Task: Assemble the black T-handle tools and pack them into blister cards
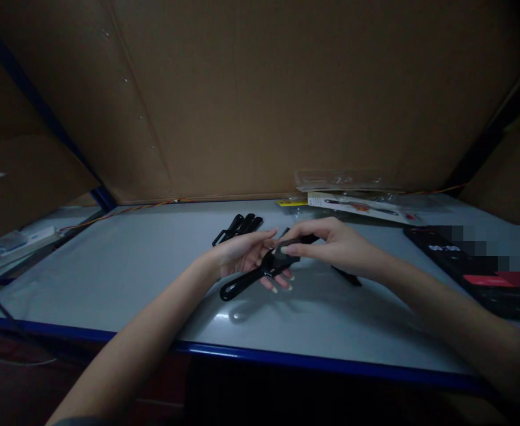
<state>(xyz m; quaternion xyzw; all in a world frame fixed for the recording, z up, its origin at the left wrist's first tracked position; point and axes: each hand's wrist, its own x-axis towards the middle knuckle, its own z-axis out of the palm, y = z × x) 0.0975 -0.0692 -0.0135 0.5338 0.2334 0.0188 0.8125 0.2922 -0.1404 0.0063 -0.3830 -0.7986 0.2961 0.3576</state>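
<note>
Over the counter (122,278), my left hand (241,251) supports a black tool (242,284) on loosely spread fingers while my right hand (335,242) pinches its dark flat part (281,259), handling apparently unfinished, with several black handles (241,225) grouped nearby.

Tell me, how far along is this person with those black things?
Possibly done: the black pieces grouped beyond the left hand; I can't confirm. In hand: one long-handled black tool, held by both hands. Perhaps left: the loose black strip near the right hand, and the printed card behind.
</note>
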